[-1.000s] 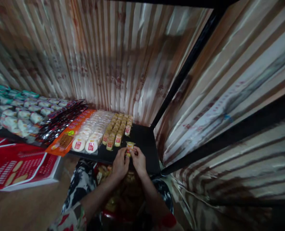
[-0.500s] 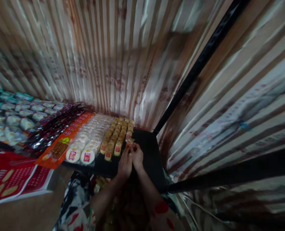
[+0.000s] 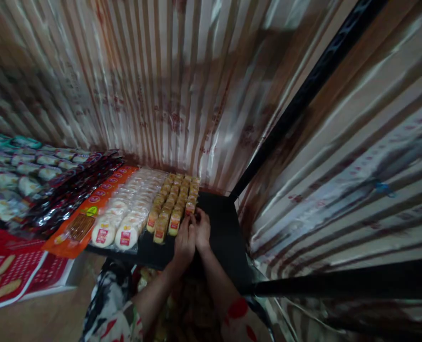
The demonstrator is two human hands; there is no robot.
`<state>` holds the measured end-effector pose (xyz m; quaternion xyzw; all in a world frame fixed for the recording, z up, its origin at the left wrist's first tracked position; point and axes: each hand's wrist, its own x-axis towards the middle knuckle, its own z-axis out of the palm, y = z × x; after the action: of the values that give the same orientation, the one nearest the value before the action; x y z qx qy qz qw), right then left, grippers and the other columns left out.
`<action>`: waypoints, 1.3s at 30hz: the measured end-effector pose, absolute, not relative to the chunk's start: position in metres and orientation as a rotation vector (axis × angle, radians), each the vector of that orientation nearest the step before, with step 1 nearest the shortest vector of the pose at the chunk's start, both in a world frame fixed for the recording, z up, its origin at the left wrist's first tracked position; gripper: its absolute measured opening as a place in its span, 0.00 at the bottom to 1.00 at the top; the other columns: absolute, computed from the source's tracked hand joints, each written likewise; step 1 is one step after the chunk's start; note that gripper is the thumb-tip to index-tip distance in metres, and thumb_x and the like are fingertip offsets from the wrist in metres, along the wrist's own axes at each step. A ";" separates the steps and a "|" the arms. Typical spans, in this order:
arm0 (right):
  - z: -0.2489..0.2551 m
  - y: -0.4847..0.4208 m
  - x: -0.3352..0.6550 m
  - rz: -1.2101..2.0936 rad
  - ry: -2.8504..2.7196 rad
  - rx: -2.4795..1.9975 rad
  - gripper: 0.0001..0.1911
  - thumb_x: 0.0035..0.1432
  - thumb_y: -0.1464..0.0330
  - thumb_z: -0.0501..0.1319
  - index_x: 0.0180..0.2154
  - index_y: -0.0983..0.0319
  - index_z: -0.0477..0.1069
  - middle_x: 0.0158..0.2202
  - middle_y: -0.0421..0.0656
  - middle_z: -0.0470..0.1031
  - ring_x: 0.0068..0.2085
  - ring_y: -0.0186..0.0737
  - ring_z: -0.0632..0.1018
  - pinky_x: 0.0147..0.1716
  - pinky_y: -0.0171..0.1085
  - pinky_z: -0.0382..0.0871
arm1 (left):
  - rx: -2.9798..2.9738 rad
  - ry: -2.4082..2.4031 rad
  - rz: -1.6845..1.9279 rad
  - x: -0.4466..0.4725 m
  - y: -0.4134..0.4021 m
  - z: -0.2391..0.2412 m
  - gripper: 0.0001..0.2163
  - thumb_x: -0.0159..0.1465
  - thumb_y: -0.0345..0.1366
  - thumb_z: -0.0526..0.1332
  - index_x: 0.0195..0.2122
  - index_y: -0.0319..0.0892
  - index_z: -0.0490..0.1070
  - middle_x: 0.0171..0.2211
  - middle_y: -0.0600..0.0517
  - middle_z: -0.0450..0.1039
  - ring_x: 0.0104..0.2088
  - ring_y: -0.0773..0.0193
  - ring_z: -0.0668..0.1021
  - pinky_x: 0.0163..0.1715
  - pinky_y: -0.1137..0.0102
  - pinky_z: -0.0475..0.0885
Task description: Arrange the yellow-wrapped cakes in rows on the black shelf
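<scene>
My left hand point(image 3: 184, 242) and my right hand point(image 3: 202, 230) are pressed together on the black shelf point(image 3: 221, 232), both pinching a small yellow and red snack packet point(image 3: 190, 208). The packet stands at the near end of the rightmost row of like yellow packets point(image 3: 175, 197). Left of those rows lie round white cakes in wrappers point(image 3: 125, 223). My fingers hide most of the packet.
Further left on the shelf lie an orange packet strip point(image 3: 90, 213), dark glossy packets point(image 3: 68, 187) and white and teal packs point(image 3: 14, 166). A red carton point(image 3: 14, 270) stands below left. Striped foil sheeting point(image 3: 168, 85) backs the shelf, and a black post point(image 3: 303, 95) rises at right.
Both hands have moved forward across the shelf with the packet, from the front edge up to the end of the rightmost yellow row. The view has tilted slightly.
</scene>
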<state>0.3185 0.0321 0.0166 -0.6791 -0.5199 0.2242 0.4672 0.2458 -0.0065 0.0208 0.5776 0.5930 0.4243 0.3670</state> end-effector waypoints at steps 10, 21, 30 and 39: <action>0.010 0.032 0.320 0.563 -1.350 -1.658 0.19 0.53 0.67 0.54 0.46 0.65 0.70 0.44 0.51 0.70 0.44 0.42 0.73 0.45 0.39 0.69 | 1.510 1.506 1.116 0.249 -0.005 0.013 0.20 0.66 0.37 0.44 0.57 0.38 0.60 0.60 0.45 0.59 0.61 0.62 0.60 0.63 0.61 0.53; 0.017 -0.025 0.310 0.542 -1.253 -1.610 0.19 0.56 0.66 0.51 0.48 0.65 0.69 0.46 0.51 0.70 0.43 0.39 0.73 0.41 0.38 0.71 | 1.690 1.554 1.079 0.221 -0.055 0.030 0.15 0.64 0.31 0.45 0.45 0.39 0.68 0.43 0.46 0.72 0.46 0.63 0.73 0.50 0.67 0.67; 0.004 -0.121 0.296 0.692 -1.292 -1.516 0.15 0.57 0.64 0.51 0.40 0.62 0.72 0.36 0.45 0.77 0.36 0.37 0.77 0.39 0.36 0.71 | 1.893 1.456 1.022 0.183 -0.140 0.008 0.13 0.60 0.26 0.47 0.37 0.41 0.71 0.36 0.49 0.73 0.40 0.64 0.74 0.42 0.70 0.69; -0.024 -0.163 0.291 0.735 -1.607 -1.683 0.14 0.57 0.69 0.49 0.38 0.61 0.73 0.39 0.46 0.78 0.41 0.40 0.77 0.43 0.37 0.68 | 1.939 1.602 0.540 0.169 -0.157 -0.015 0.12 0.58 0.25 0.49 0.33 0.42 0.71 0.34 0.50 0.74 0.39 0.64 0.74 0.43 0.70 0.67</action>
<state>0.2910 -0.1629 -0.0244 -0.6478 -0.6185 0.2829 0.3433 0.1686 -0.1569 -0.0154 0.7234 0.5977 0.2014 0.2808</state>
